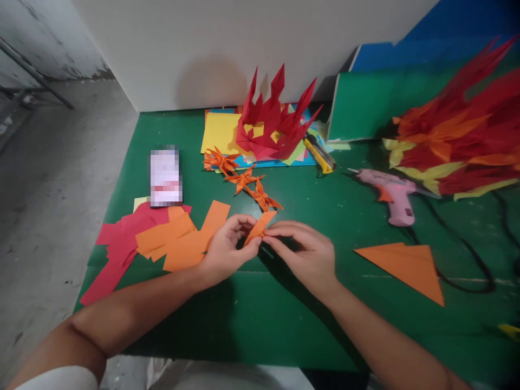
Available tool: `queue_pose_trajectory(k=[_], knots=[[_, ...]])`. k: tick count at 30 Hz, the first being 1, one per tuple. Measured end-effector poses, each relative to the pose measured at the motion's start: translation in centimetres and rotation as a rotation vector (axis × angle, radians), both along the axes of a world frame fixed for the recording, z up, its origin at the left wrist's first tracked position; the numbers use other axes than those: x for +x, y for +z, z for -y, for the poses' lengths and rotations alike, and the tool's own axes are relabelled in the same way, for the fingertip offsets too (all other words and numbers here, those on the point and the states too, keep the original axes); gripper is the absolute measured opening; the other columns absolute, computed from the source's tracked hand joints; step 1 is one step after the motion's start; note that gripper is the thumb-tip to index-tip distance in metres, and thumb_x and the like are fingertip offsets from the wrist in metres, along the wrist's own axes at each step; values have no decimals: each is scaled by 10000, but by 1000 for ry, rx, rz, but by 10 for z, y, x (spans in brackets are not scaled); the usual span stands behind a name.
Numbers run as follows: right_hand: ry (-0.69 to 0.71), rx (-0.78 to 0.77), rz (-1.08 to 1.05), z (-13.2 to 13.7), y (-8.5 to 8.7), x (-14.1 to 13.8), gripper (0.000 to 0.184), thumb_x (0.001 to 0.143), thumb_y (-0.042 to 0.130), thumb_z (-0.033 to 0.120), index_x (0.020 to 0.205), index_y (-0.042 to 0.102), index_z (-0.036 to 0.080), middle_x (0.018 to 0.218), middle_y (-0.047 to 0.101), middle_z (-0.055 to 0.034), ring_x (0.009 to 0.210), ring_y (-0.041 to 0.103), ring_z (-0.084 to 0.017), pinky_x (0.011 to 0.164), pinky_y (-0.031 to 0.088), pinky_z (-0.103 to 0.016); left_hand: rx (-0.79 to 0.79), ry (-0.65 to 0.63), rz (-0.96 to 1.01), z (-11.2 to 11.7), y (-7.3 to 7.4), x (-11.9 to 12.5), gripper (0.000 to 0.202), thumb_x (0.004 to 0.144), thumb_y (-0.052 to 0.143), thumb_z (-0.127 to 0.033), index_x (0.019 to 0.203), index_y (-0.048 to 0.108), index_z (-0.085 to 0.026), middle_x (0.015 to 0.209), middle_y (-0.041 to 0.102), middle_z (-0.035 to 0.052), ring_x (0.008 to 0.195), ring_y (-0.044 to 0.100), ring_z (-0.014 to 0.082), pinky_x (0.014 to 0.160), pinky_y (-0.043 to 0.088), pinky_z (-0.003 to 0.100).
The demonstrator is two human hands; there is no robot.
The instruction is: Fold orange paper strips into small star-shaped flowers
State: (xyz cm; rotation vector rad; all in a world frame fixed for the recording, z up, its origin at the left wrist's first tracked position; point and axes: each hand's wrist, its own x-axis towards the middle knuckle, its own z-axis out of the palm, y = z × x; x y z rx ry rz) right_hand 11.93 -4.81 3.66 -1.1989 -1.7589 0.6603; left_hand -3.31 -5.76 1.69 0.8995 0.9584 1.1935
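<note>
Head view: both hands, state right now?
Left hand: closed, holding folded orange paper.
Right hand: closed, pinching the same folded orange paper at its edge.

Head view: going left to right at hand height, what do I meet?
Red paper strips → orange paper strips → left hand → folded orange paper → right hand → larger orange paper.

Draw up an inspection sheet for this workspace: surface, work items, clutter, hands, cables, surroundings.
Surface: green tabletop, lightly marked.
Work items: folded orange paper in hand; three orange paper flowers beyond; orange paper strips at left.
Clutter: red paper crown on coloured sheets, yellow utility knife, pink glue gun, pixelated phone.
Hands: left hand and right hand both pinch the folded orange paper.
Cables: black cable looped at right.
Surroundings: white panel behind, grey floor at left.
</note>
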Motion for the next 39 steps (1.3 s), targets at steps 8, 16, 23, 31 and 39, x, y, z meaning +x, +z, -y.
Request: queue_pose_trajectory(k=[8,16,23,31,39], knots=[[-2,-25,19,0,-1,1,59,772,662,210,719,649,231,723,699,-11,689,657,-165,669,543,-310,-4,-7,-12,1,-1,-1,247,694,743,-215,888,597,-170,858,620,26,735,590,99,698,499,233],[12,109,119,-6,-1,7,45,783,664,223,743,675,241,824,613,-28,780,604,-167,698,506,-329,-77,-29,64,0,-2,-1,278,667,776,-236,878,610,-163,843,638,25,747,610,103,726,515,242],[74,217,237,-11,-1,13,52,790,671,226,758,664,266,1031,682,-23,935,613,-212,832,458,-408,-112,-56,74,-1,-1,-2,288,643,783,-196,874,614,-162,834,642,29,764,616,110,745,515,247],[48,193,218,-11,-2,11,46,800,667,283,785,632,258,797,680,-13,764,626,-190,734,458,-366,-96,-61,51,0,-2,-1,312,632,750,-120,900,599,-170,880,632,35,821,613,122,786,504,259],[3,213,257,-11,-5,12,38,789,678,286,772,657,260,795,615,-15,771,580,-183,713,444,-356,-11,-85,48,2,-5,1,318,680,673,-77,962,576,-186,944,631,43,885,611,126,803,499,253]])
